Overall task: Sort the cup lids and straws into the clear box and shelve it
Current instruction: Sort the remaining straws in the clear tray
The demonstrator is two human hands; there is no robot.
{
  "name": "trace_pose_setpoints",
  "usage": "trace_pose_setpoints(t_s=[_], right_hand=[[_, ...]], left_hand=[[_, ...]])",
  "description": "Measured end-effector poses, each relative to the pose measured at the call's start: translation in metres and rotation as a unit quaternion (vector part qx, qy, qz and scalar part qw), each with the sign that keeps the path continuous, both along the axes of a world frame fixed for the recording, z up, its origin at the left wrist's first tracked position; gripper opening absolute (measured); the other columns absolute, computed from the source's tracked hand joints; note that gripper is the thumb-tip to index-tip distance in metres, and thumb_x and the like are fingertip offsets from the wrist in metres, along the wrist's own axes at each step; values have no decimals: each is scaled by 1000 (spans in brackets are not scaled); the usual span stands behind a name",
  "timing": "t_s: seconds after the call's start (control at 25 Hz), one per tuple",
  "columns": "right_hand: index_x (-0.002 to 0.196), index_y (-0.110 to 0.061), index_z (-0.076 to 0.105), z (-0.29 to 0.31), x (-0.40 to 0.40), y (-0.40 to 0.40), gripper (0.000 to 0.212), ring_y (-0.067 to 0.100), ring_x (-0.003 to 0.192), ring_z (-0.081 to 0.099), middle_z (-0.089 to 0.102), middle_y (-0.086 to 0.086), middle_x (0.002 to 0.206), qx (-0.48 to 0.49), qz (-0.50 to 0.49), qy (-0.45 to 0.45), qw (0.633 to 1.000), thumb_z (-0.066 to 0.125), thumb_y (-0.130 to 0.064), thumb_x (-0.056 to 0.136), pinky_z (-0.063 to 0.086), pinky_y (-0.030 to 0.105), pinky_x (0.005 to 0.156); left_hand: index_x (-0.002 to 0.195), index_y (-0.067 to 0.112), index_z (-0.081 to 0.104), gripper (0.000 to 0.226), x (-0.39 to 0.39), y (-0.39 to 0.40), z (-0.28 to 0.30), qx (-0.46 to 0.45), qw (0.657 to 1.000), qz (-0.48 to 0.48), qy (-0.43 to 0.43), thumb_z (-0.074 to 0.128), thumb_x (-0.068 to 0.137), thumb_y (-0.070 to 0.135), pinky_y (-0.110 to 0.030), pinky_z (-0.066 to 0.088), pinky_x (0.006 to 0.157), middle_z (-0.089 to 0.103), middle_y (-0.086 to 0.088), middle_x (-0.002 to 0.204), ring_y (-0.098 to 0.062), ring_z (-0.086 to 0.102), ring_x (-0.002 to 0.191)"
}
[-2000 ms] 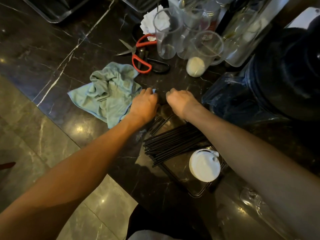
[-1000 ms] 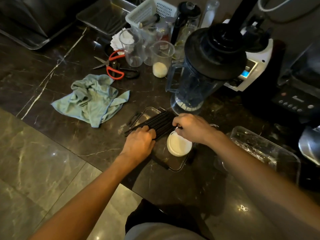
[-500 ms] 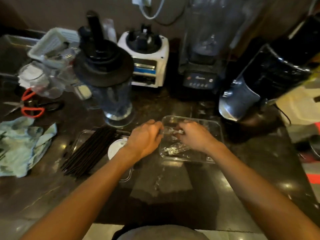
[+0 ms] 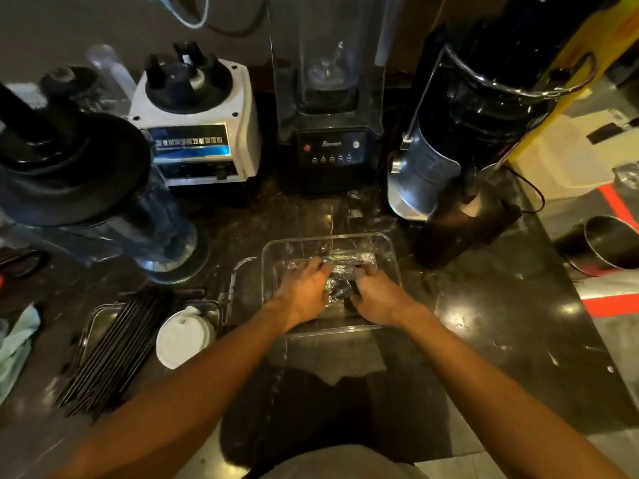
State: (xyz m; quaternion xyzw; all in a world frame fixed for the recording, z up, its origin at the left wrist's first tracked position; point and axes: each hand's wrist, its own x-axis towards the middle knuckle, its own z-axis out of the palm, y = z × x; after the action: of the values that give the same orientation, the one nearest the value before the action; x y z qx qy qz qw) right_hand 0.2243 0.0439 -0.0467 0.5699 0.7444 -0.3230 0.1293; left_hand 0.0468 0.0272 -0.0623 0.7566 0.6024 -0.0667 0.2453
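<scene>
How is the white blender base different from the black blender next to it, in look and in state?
The white blender base is low, with nothing mounted on its black coupling; the black blender stands taller, with a clear jar inside a clear cover. The white base carries a blue label strip in front, while the black blender has a row of round buttons. Both stand at the back of the dark counter, side by side.

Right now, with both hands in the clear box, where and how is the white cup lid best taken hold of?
Probably pinch the white cup lid by its rim from above, on the near right edge. It lies flat in the shallow tray, the black straws crowd its left side, and its right and near edges look clear.
</scene>
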Motion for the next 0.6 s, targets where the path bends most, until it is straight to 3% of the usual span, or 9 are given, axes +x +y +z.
trace_pose_setpoints(t_s=[0.16,0.28,0.4,0.48,0.52,0.6], right_hand=[[150,-5,34,-14,-13,6,69,38,142,39,36,21,154,55,-9,-38,998,69,-14,92,40,45,113],[144,-9,43,-17,-11,14,59,40,128,56,35,16,152,47,-4,-27,998,70,-14,91,48,47,105],[133,-20,54,-12,-9,22,41,36,116,64,46,10,141,51,13,-22,998,67,-16,95,53,47,99],[118,-23,62,-4,-8,27,22,28,109,65,51,5,130,51,12,6,999,66,-19,96,54,44,95],[111,-23,64,-1,-6,29,15,24,105,64,53,2,123,50,4,34,998,66,-20,97,53,41,93],[100,-24,66,4,0,31,4,13,98,61,57,-4,107,50,-15,105,993,67,-22,97,52,36,88]], left_hand=[[157,17,28,73,8,9,-11,30,999,1,24,66,94,24,-47,37,114,43,-10,152,-31,45,138],[143,16,46,53,5,13,-12,24,1000,11,17,65,96,32,-43,40,109,53,-10,139,-29,54,127],[123,19,61,29,-1,12,-8,1,999,34,-35,62,98,33,-41,43,108,63,-6,126,-25,62,117],[115,21,62,19,-8,7,-5,-13,994,64,-86,62,98,30,-36,53,93,67,-4,114,-19,67,99],[114,21,61,17,-11,4,-4,-26,988,90,-125,63,98,27,-29,56,78,68,-2,106,-13,67,85],[113,21,58,20,-19,0,-1,-66,961,156,-217,69,96,24,-16,48,55,68,4,91,-3,62,64]])
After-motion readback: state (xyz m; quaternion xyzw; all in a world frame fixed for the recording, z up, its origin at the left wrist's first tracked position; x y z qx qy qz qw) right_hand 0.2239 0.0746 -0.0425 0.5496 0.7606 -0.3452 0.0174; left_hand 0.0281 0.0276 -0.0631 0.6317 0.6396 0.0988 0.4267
